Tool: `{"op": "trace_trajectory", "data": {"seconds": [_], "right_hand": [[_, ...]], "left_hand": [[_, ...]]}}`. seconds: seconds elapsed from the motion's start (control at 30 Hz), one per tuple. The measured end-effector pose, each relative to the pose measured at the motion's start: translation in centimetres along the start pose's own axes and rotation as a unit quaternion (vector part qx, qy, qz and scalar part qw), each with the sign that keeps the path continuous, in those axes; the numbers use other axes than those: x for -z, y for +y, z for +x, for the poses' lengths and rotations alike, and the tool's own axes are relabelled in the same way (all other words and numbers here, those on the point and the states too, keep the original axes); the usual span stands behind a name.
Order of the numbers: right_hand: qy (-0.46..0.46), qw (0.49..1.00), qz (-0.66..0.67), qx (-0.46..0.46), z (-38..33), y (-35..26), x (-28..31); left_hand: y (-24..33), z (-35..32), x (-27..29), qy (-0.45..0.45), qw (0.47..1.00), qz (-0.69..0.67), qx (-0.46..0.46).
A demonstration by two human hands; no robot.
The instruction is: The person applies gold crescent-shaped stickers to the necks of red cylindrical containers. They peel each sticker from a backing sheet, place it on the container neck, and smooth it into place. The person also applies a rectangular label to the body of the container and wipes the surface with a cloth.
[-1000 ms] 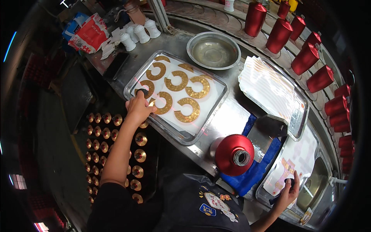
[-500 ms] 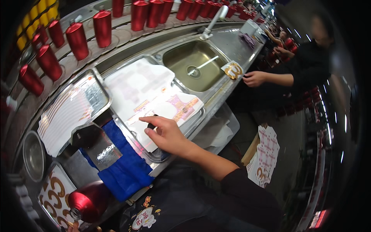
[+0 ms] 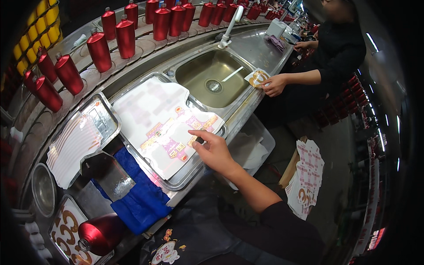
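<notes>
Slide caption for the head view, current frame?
Right hand at printed white sheets on a metal tray, beside a sink.

The right hand [image 3: 214, 151] has moved along the metal tray's [image 3: 177, 184] near edge toward the sink-side corner, uncovering printing on the sheet [image 3: 173, 148]; the left hand has left view; the co-worker's hand [image 3: 276, 85] now meets the gold label [image 3: 255, 79] at the counter's [image 3: 255, 51] edge.
</notes>
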State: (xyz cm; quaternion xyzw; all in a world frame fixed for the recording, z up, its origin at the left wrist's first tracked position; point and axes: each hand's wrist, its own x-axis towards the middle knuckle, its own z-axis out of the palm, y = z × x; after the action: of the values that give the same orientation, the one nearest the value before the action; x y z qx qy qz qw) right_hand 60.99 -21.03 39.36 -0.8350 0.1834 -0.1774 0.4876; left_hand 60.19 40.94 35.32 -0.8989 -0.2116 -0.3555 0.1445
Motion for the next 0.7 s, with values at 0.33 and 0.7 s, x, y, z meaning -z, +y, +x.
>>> {"op": "trace_trajectory", "data": {"seconds": [0.33,0.7], "right_hand": [[-0.055,0.996,0.068,0.015,-1.2,-2.1,-0.3],[-0.354,0.914,0.192,0.045,-6.6,-7.4,-3.3]], "left_hand": [[-2.9,4.2,-1.5,-0.054,0.858,-0.485,0.158],[1.0,9.4,5.3,-0.185,0.844,-0.478,0.155]]}}
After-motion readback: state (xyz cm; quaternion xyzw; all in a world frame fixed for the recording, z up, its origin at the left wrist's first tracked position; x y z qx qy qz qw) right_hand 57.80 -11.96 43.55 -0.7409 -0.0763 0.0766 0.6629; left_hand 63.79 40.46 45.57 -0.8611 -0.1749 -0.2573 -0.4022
